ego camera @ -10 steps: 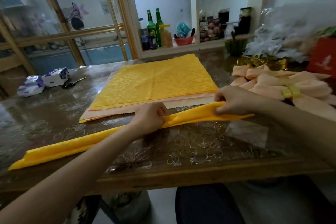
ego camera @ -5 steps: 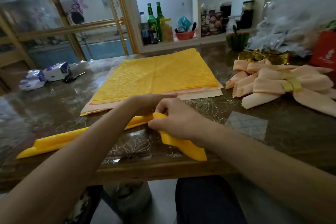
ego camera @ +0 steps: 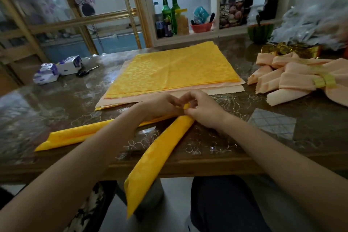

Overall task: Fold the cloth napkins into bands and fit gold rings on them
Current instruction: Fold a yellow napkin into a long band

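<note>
The yellow napkin band (ego camera: 158,154) is bent in its middle, and both hands meet at this bend. The left hand (ego camera: 160,104) and the right hand (ego camera: 206,112) pinch the fold together. One half lies on the table (ego camera: 263,137); the other half hangs over the near edge. Behind lies the napkin stack (ego camera: 169,69).

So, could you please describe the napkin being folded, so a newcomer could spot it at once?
On the brown table, in front of the flat stack of yellow cloths, lies a yellow band bent into a V. The left hand and right hand hold its bend; one leg overhangs the near edge. Unlike the peach napkins to the right, it is yellow and bears no ring.
</note>
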{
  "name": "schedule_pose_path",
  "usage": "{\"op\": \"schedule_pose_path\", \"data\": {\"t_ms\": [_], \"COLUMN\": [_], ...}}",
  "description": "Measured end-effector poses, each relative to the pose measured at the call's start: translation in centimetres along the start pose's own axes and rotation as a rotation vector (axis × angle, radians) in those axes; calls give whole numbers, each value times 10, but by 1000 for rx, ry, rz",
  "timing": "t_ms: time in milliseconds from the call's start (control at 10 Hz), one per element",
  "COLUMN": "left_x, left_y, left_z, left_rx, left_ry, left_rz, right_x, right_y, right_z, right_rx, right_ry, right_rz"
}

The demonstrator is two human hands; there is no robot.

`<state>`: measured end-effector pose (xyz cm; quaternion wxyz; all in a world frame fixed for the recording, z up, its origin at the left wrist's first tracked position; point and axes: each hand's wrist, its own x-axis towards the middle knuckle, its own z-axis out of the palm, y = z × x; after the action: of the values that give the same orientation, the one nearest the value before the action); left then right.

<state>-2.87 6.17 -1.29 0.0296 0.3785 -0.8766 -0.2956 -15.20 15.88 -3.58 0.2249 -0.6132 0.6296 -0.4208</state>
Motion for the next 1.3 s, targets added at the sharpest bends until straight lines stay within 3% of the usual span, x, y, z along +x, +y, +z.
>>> {"op": "schedule_pose_path", "data": {"t_ms": [200,300,400,600,700,800,1000,1100,1300], "left_x": [-15,-32,-45,-39,-28,-18,0,6,0], "left_y": [-32,-64,-86,-84,-68,-54,-18,0,11], "left_z": [-16,-27,-33,-40,-50,-52,-46,-50,-21], "left_rx": [-496,-190,-106,226,341,382,430,263,190], "left_ry": [151,249,280,88,-71,-141,-72,-18,247], "left_rz": [-48,-55,-69,-163,-253,-287,-358,-390,-422], "right_x": [10,7,4,-5,-5,-5,-2,3,3], "right_y": [9,6,4,-7,-8,-6,5,11,8], "right_z": [12,15,17,33,32,32,28,25,8], "right_rx": [-348,-532,-683,-1069,-1053,-969,-672,-471,220], "right_ry": [-53,-95,-128,-99,-104,-119,-164,-146,-94], "right_rz": [-56,-49,-101,-283,-324,-318,-212,-162,86]}}
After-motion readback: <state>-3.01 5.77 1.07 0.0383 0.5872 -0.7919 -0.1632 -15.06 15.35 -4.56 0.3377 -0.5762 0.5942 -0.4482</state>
